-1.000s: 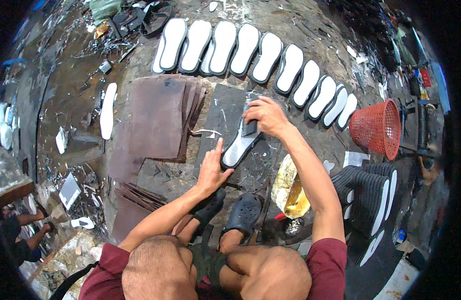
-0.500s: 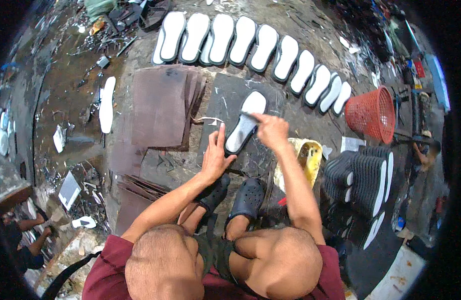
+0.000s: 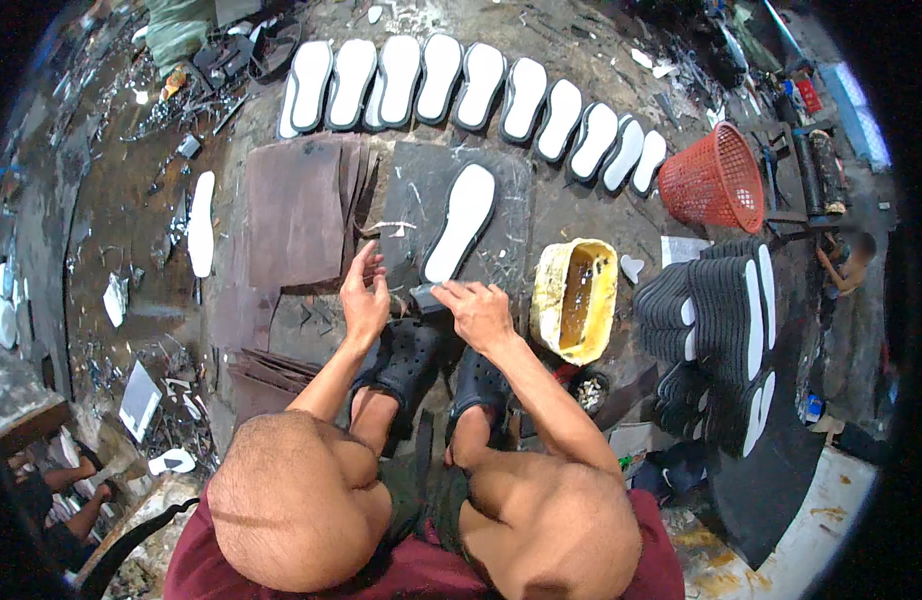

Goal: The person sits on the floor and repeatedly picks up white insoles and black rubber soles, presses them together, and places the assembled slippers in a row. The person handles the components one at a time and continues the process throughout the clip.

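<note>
A shoe sole (image 3: 461,222) with a white top and a dark edge lies slantwise on a dark square board (image 3: 511,200). Just below its near end, my right hand (image 3: 481,312) pinches a small dark flat piece (image 3: 428,297), its exact kind unclear. My left hand (image 3: 365,297) is raised to the left of the sole, fingers apart, holding nothing. Right of my right hand stands a yellow-rimmed tub (image 3: 543,290) with brownish contents.
A curved row of white-topped soles (image 3: 478,88) lies beyond the board. Brown sheets (image 3: 296,210) are piled left. To the right are a red basket (image 3: 716,180) and stacked dark soles (image 3: 726,310). Another person (image 3: 847,265) is at far right; someone's arms (image 3: 76,485) show lower left.
My right hand has drawn the dark piece off the sole toward me. My left hand has moved left and nearer, away from the sole, whose greyish near part now looks white.
</note>
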A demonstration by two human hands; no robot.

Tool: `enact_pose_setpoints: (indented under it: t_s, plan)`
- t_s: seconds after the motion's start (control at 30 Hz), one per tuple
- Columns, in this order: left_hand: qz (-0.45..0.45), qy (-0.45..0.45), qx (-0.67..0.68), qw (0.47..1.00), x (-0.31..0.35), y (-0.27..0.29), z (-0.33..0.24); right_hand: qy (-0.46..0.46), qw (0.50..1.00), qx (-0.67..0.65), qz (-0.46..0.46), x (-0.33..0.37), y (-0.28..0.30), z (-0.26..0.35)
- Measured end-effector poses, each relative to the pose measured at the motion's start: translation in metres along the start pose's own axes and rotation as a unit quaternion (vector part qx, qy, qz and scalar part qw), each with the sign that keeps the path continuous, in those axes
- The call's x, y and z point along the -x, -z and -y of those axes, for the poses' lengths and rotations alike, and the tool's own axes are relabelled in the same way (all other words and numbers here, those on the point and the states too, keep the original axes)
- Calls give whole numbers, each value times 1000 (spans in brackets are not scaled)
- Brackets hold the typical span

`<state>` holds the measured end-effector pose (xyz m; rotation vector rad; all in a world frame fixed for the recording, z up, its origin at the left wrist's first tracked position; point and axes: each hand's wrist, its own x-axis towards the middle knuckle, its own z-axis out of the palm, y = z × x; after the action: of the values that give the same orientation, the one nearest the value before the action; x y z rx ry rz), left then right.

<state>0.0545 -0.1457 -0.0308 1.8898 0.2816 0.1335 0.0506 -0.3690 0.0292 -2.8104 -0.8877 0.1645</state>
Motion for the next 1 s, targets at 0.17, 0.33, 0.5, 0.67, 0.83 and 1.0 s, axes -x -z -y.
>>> enact_pose_setpoints:
  t_s: [0.17, 0.33, 0.5, 0.67, 0.83, 1.0]
  plan:
    - [81, -43, -62, 994, -6, -12, -10, -114, 967, -203, -107, 19, 110, -2]
    - [148, -138, -209, 957, 3, -40, -33, -343, 798, -402, -288, 106, 178, -40]
    - [158, -75, -182, 968, -7, -58, -38, -471, 656, -491, -327, 199, 101, -53]
    - [180, 70, 102, 976, -27, -65, -78, -530, 712, -228, -400, 217, 25, -44]
    - [210, -70, 83, 972, -25, -93, -172, -414, 664, -357, -510, 122, 115, -22]
    - [183, -206, 42, 960, -29, -137, -221, -299, 587, -667, -347, 27, 138, -74]
